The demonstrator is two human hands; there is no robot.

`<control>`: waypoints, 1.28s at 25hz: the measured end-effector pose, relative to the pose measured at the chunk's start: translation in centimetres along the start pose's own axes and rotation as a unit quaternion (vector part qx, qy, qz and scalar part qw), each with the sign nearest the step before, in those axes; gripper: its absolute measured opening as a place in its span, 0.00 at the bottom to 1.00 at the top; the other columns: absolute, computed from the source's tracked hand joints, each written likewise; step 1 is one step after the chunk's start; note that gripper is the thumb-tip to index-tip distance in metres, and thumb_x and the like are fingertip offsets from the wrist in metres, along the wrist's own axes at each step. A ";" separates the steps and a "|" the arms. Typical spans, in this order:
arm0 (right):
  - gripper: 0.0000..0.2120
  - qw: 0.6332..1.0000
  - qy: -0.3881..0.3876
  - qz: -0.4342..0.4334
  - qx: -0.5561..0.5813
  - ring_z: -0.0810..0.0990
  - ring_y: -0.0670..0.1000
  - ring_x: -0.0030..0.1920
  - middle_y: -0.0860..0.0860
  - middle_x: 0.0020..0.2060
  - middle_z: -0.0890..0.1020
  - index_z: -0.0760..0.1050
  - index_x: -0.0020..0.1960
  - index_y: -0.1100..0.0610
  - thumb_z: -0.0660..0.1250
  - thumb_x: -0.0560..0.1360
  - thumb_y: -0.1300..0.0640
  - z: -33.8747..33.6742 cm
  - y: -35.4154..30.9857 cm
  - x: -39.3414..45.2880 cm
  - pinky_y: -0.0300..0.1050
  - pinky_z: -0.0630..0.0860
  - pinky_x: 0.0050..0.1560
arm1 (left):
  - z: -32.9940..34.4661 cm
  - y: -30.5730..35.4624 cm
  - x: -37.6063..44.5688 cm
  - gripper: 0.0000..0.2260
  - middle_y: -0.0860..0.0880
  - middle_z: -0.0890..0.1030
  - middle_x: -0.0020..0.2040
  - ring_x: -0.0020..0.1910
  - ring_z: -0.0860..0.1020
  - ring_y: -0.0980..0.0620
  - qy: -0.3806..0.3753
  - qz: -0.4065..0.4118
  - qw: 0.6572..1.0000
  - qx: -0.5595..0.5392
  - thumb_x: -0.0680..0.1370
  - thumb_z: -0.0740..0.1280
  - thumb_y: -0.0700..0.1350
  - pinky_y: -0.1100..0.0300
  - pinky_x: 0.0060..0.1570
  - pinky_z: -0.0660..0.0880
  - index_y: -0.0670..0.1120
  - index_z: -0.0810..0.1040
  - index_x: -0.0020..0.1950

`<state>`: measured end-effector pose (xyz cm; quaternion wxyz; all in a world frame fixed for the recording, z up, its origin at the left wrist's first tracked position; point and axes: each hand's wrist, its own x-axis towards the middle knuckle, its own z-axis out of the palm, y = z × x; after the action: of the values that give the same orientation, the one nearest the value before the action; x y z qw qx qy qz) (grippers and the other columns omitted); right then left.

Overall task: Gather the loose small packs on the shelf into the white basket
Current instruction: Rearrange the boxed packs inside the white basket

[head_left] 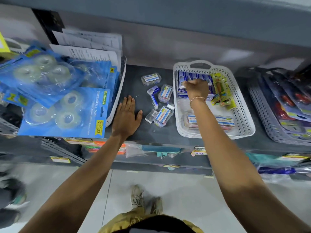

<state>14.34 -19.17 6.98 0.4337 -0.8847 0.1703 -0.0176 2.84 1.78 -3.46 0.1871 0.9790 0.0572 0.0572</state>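
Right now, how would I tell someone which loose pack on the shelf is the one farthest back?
Find the white basket on the dark shelf. The loose packs lie just left of it, between it and the flat left hand. The farthest pack is a clear case with a white and blue label, lying alone toward the back wall, apart from the cluster nearer the front.

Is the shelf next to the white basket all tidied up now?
No, several small packs lie loose on the shelf between the left hand and the white basket.
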 end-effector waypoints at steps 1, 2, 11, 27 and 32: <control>0.12 1.000 -0.003 0.006 -0.009 0.82 0.55 0.54 0.57 0.52 0.85 0.83 0.50 0.55 0.68 0.71 0.52 0.1 -0.3 0.3 0.41 0.75 0.52 | 0.0 0.0 0.0 0.29 0.40 0.55 0.79 0.79 0.52 0.44 0.000 0.000 1.000 0.000 0.81 0.56 0.51 0.51 0.78 0.47 0.38 0.53 0.77; 0.12 1.000 -0.004 0.015 -0.019 0.81 0.57 0.57 0.56 0.54 0.84 0.83 0.52 0.55 0.68 0.71 0.53 0.1 -0.4 0.5 0.43 0.75 0.54 | 0.0 0.0 0.1 0.29 0.40 0.55 0.79 0.79 0.52 0.44 0.002 0.000 1.000 0.001 0.81 0.56 0.52 0.51 0.78 0.47 0.38 0.53 0.77; 0.16 0.991 -0.040 -0.058 -0.113 0.77 0.55 0.39 0.59 0.31 0.77 0.75 0.29 0.56 0.66 0.74 0.51 -0.7 0.3 0.9 0.40 0.67 0.38 | 0.3 -0.3 0.1 0.29 0.42 0.52 0.80 0.79 0.49 0.46 -0.012 0.005 1.000 0.017 0.82 0.52 0.54 0.52 0.78 0.46 0.40 0.50 0.78; 0.30 0.851 -0.187 -0.250 -0.422 0.71 0.60 0.64 0.60 0.66 0.71 0.77 0.57 0.58 0.71 0.65 0.37 5.6 0.0 -9.9 0.51 0.71 0.61 | 0.1 0.0 0.1 0.29 0.42 0.52 0.80 0.79 0.49 0.46 -0.028 -0.003 0.998 0.048 0.82 0.50 0.54 0.52 0.78 0.47 0.40 0.50 0.78; 0.13 0.923 -0.355 -0.015 0.149 0.81 0.48 0.34 0.54 0.38 0.82 0.78 0.46 0.57 0.70 0.72 0.46 1.7 -0.2 -9.2 0.41 0.81 0.38 | 0.0 0.2 0.2 0.29 0.43 0.51 0.80 0.79 0.48 0.46 -0.038 -0.012 0.998 0.058 0.82 0.49 0.54 0.53 0.78 0.45 0.40 0.49 0.78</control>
<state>6.02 -14.82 7.12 0.5918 -0.7607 -0.0129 0.2664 3.01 1.62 -3.38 0.1328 0.9889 0.0647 0.0143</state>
